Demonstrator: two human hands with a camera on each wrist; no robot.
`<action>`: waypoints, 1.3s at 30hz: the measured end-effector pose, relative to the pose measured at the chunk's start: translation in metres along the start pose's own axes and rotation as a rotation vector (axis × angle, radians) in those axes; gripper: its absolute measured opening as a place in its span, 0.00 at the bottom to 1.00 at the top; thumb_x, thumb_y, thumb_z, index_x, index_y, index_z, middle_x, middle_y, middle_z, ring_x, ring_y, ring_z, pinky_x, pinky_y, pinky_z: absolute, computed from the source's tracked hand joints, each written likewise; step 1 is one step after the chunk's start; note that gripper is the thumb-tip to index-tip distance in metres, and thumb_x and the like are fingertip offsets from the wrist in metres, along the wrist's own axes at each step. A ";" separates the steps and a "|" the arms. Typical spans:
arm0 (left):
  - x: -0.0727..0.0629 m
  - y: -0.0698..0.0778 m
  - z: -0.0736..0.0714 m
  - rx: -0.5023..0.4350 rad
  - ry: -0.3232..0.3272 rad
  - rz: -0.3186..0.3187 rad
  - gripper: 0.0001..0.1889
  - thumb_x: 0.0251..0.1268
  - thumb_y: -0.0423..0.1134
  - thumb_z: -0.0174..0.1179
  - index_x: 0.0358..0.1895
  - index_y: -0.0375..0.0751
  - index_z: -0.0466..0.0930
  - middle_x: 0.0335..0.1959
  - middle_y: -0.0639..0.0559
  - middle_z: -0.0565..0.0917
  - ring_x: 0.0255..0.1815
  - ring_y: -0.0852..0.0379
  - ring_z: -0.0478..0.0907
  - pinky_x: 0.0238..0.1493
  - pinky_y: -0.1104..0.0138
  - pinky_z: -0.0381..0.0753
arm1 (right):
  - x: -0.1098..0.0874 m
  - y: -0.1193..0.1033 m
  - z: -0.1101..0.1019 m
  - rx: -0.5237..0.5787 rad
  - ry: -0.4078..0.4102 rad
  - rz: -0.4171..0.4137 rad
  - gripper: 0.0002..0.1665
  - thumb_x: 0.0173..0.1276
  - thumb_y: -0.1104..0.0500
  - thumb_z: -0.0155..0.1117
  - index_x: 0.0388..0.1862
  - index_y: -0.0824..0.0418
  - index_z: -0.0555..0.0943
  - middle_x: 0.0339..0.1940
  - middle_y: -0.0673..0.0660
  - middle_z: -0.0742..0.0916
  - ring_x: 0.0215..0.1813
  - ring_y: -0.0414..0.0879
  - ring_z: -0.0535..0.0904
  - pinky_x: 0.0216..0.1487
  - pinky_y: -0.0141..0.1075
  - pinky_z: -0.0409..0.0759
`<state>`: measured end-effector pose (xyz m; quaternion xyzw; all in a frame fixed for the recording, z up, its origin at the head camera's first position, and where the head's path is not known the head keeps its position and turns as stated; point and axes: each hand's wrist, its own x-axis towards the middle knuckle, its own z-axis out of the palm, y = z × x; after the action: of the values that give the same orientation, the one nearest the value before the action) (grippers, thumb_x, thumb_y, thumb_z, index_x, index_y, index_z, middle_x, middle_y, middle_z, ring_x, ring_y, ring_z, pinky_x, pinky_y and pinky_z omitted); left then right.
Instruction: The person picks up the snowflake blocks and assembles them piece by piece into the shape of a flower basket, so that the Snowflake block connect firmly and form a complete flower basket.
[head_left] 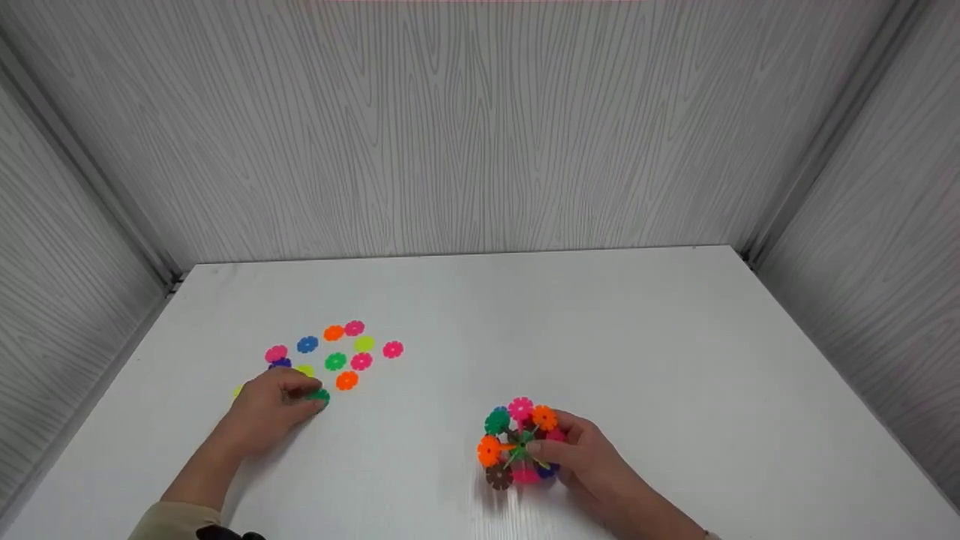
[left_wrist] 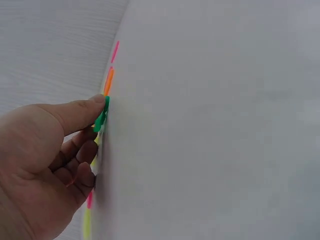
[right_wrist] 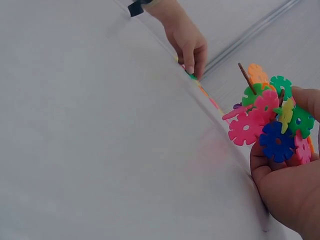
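In the head view my left hand (head_left: 266, 409) pinches a green notched plastic disc (head_left: 321, 396) between thumb and fingers, low over the left of the table. The left wrist view shows that green disc (left_wrist: 101, 115) edge-on at the thumb tip. My right hand (head_left: 592, 454) grips a ball-shaped cluster of interlocked snowflake discs (head_left: 499, 475), its thumb lying across the near side. Pink, orange, green, brown, blue and yellow pieces stick out of it at many angles. In the right wrist view a blue disc (right_wrist: 277, 141) of the cluster faces the camera.
Several loose discs lie spread behind and around my left hand, among them an orange disc (head_left: 346, 381), a blue disc (head_left: 307, 344) and a pink disc (head_left: 393, 349). The white table (head_left: 600, 322) ends at a grey wood-grain wall (head_left: 465, 135), with similar walls at both sides.
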<state>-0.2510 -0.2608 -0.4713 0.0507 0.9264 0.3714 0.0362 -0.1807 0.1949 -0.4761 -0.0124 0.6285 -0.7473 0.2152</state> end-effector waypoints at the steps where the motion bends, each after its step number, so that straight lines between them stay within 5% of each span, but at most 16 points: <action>1: 0.000 0.001 0.000 0.014 -0.007 0.002 0.18 0.69 0.43 0.73 0.58 0.40 0.88 0.54 0.46 0.83 0.58 0.44 0.78 0.63 0.48 0.81 | 0.000 0.000 0.000 -0.001 0.003 0.001 0.34 0.69 0.62 0.72 0.72 0.69 0.75 0.56 0.56 0.86 0.53 0.46 0.79 0.60 0.31 0.81; 7: 0.000 0.014 0.004 0.007 -0.002 -0.058 0.15 0.68 0.42 0.74 0.53 0.43 0.83 0.49 0.48 0.84 0.55 0.46 0.78 0.57 0.54 0.84 | 0.000 -0.001 0.001 -0.017 0.020 0.016 0.36 0.69 0.62 0.73 0.74 0.69 0.74 0.59 0.57 0.85 0.56 0.47 0.79 0.63 0.34 0.81; 10: -0.002 0.035 0.010 -0.058 0.036 -0.073 0.15 0.68 0.42 0.75 0.54 0.44 0.84 0.46 0.50 0.85 0.52 0.49 0.80 0.51 0.62 0.85 | 0.000 -0.001 0.001 -0.027 0.024 0.022 0.37 0.69 0.62 0.74 0.74 0.69 0.74 0.59 0.56 0.86 0.55 0.46 0.79 0.61 0.32 0.81; 12: -0.006 0.056 0.017 -0.128 0.059 -0.051 0.16 0.68 0.42 0.75 0.55 0.45 0.86 0.46 0.52 0.87 0.51 0.51 0.82 0.49 0.67 0.85 | 0.000 -0.002 0.001 -0.051 0.037 0.030 0.37 0.68 0.61 0.75 0.74 0.68 0.75 0.55 0.55 0.87 0.48 0.44 0.78 0.50 0.26 0.81; 17: -0.015 0.121 0.046 -0.320 0.042 0.113 0.12 0.68 0.38 0.74 0.53 0.49 0.90 0.45 0.56 0.90 0.48 0.54 0.87 0.48 0.69 0.87 | -0.001 -0.003 0.000 -0.108 0.066 0.047 0.36 0.68 0.59 0.76 0.72 0.67 0.77 0.43 0.52 0.85 0.33 0.42 0.68 0.27 0.29 0.63; 23: -0.022 0.175 0.085 -0.416 -0.061 0.354 0.06 0.73 0.40 0.71 0.48 0.54 0.91 0.40 0.62 0.90 0.40 0.54 0.84 0.44 0.64 0.87 | 0.002 -0.001 0.000 -0.155 0.060 0.041 0.32 0.68 0.56 0.77 0.67 0.65 0.80 0.41 0.52 0.84 0.35 0.43 0.72 0.32 0.28 0.69; 30: -0.024 0.188 0.113 -0.447 -0.092 0.403 0.04 0.73 0.41 0.70 0.45 0.51 0.92 0.37 0.62 0.90 0.36 0.56 0.82 0.43 0.65 0.83 | 0.003 0.002 0.001 -0.177 0.037 0.036 0.33 0.69 0.53 0.77 0.69 0.65 0.80 0.51 0.54 0.87 0.48 0.47 0.78 0.48 0.30 0.80; 39: -0.023 0.187 0.124 -0.438 -0.138 0.376 0.04 0.73 0.42 0.70 0.44 0.57 0.93 0.37 0.66 0.91 0.37 0.56 0.83 0.43 0.64 0.83 | 0.001 0.002 -0.002 -0.139 0.000 -0.012 0.30 0.72 0.55 0.74 0.68 0.66 0.81 0.55 0.55 0.88 0.54 0.47 0.81 0.60 0.33 0.82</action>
<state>-0.2024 -0.0442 -0.4311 0.2376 0.7937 0.5585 0.0399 -0.1822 0.1962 -0.4787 -0.0310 0.6788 -0.7032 0.2092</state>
